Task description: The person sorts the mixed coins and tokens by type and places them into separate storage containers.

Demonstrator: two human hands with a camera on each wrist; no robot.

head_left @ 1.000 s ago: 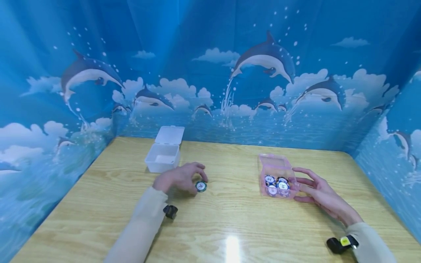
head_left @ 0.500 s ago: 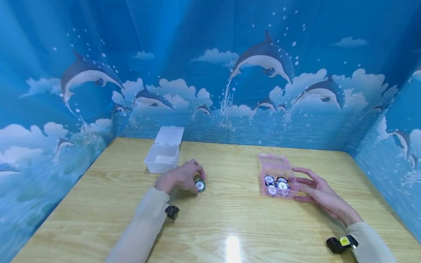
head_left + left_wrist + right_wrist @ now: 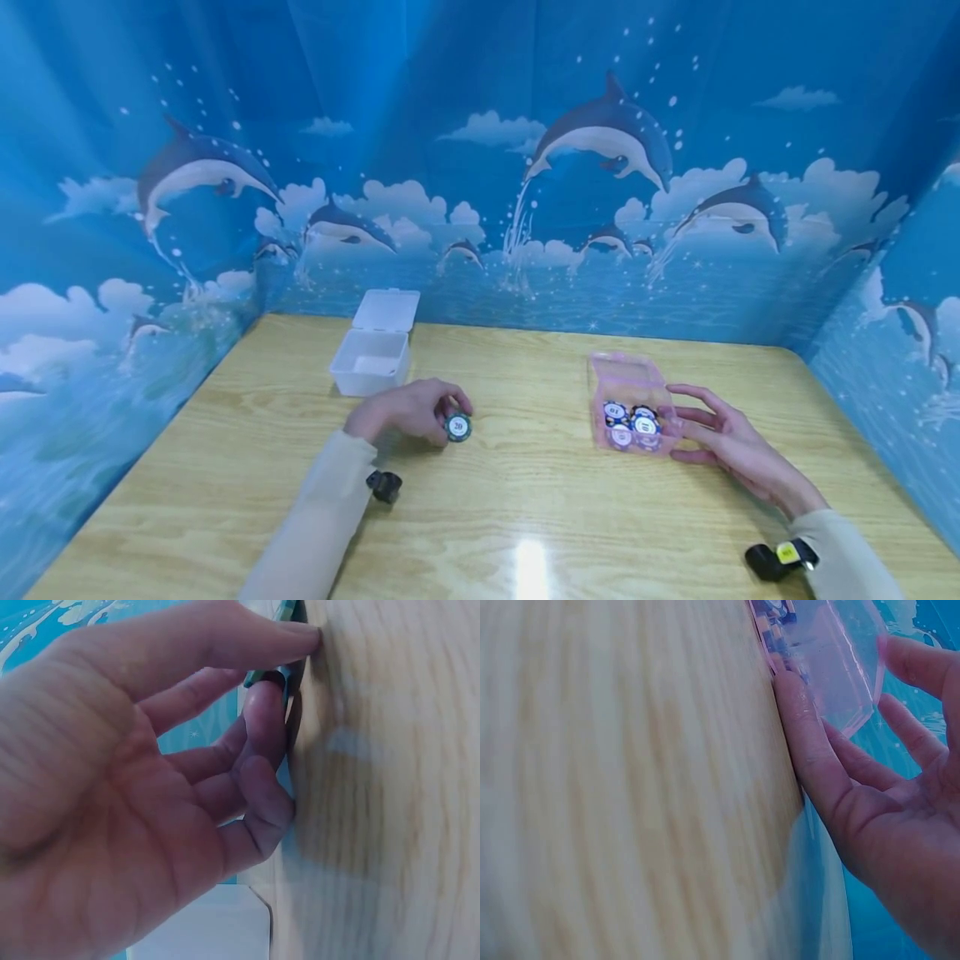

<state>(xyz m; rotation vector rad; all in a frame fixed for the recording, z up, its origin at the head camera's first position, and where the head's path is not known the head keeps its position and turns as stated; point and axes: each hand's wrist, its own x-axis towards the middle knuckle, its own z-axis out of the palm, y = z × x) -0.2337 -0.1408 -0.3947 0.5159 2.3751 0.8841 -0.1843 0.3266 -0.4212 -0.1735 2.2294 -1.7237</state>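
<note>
My left hand [image 3: 408,410] pinches a dark green poker chip [image 3: 457,427] marked 20, tilted up on edge on the wooden table [image 3: 525,508]. In the left wrist view the thumb and curled fingers [image 3: 262,720] close round the chip's green edge [image 3: 289,675]. My right hand [image 3: 723,437] lies with straight fingers against the right side of a clear pink box [image 3: 633,404] that holds several chips [image 3: 632,422]. The right wrist view shows those fingers [image 3: 810,750] touching the pink box [image 3: 832,660].
A white plastic box [image 3: 372,358] with its lid open stands just behind my left hand. Blue dolphin-print walls [image 3: 487,167] close the table on three sides. Bare wood lies between the two hands and toward the front edge.
My left hand has turned the green chip, so its face with the 20 now points toward me. The right hand and pink box have stayed put.
</note>
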